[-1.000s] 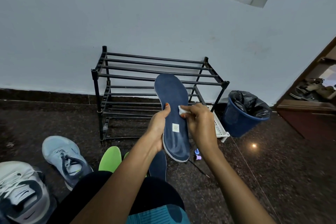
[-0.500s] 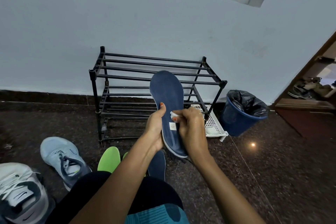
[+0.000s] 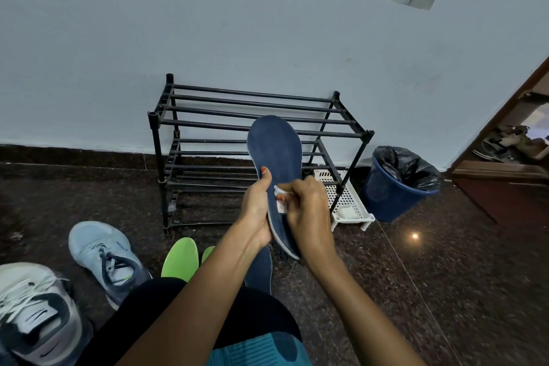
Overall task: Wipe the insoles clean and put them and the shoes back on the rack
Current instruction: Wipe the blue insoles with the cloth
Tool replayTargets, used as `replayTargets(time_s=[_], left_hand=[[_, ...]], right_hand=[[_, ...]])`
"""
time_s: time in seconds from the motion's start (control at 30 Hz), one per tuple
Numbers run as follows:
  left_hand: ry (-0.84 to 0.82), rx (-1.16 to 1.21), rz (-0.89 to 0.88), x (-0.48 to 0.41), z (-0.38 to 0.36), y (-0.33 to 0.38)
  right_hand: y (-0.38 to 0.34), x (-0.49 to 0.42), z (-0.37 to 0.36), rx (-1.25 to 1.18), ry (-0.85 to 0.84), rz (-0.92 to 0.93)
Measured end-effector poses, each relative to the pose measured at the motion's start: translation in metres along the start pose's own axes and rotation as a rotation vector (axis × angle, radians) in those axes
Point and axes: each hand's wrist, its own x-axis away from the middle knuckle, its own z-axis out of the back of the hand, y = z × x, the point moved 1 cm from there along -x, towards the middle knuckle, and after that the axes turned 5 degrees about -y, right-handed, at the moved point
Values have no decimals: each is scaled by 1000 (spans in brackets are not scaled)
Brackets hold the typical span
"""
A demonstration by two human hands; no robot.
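Dark blue fabric insole (image 3: 276,151), in hand. Stands almost upright, toe end well above the grip, heel end poking out just below it. Held along its left edge by the left hand (image 3: 255,209): thumb on the top face, fingers curled round behind. Pressed on that same face, just right of the thumb, by a small white wipe (image 3: 278,189) pinched in the curled fingers of the right hand (image 3: 309,211); only a scrap of the wipe visible. Just under the wipe, a small pale label on the insole, half covered by the right hand.

Beyond the grip, directly behind the raised toe end: black tube rack (image 3: 252,94) against a pale wall. Under the grip, down on the dark speckled floor (image 3: 430,276): a second dark blue insole (image 3: 259,272), partly hidden by the left forearm. Left of that, a bright green insole (image 3: 179,260) and, beside it, a second green insole (image 3: 208,252), mostly covered by the same forearm. Further left of the grip, a light blue shoe (image 3: 98,246), toe pointing away; lower still, at the corner, a white and grey shoe (image 3: 32,315), cut off by the edge. Right of the grip, just past the right hand's knuckles, a white perforated tray (image 3: 347,196) on the floor beside the rack's right front leg. Further right again, well apart from both hands, a blue bin (image 3: 386,196) lined with a black bag.
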Motion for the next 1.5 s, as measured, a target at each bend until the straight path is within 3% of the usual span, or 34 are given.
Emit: replayTargets(time_s=[0.17,0.37,0.77,1.0,1.13,1.3,1.5], left_hand=[[-13,66,-26,-1,0,1],[-12,64,-30,-3,4,4],[-88,217,27,3,-3,0],[-7,97,-54,-2,2,6],[-30,140,-26,-1,2,2],[-107,166,3,4,-6,-2],[-105,159,-26,2,-5,-2]], right_hand=[[-3,-8,-5,-21,26,-17],[-7,14,0,-310,-105,-92],[-10,-14,-8,-4,36,-45],[-16,5,1,-240,-131,-73],[-13,2,0,-226,-103,-92],[2,-20,-5,-44,55,-108],[13,-29,-6,-108,80,-110]])
